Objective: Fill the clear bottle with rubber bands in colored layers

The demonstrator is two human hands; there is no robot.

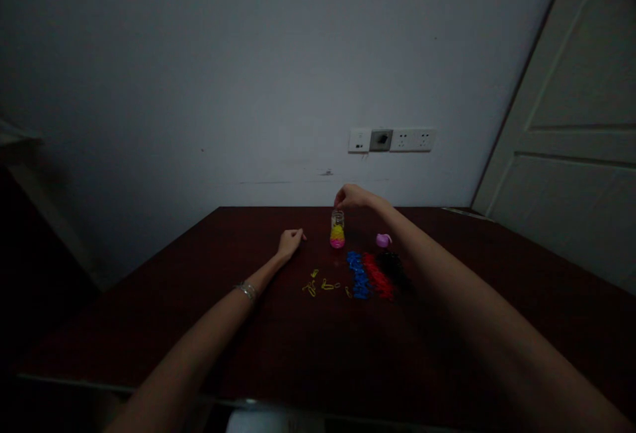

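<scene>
A small clear bottle (337,228) stands upright on the table, with a pink layer at its bottom and yellow pieces above. My right hand (350,196) is over its mouth, fingers pinched and pointing down; anything between the fingertips is too small to make out. To the left of the bottle, my left hand (291,242) rests on the table with its fingers curled closed, and nothing shows in it. Several thin yellow loops (326,285) lie scattered in front of it. Piles of small blue pieces (360,275), red pieces (377,276) and black pieces (394,271) lie side by side nearby.
A purple lid (383,240) lies right of the bottle, near my right forearm. The dark reddish table (163,300) meets a pale wall (248,89) at its back edge. Wall sockets (411,140) are above it, and a panelled door (571,148) stands at the right.
</scene>
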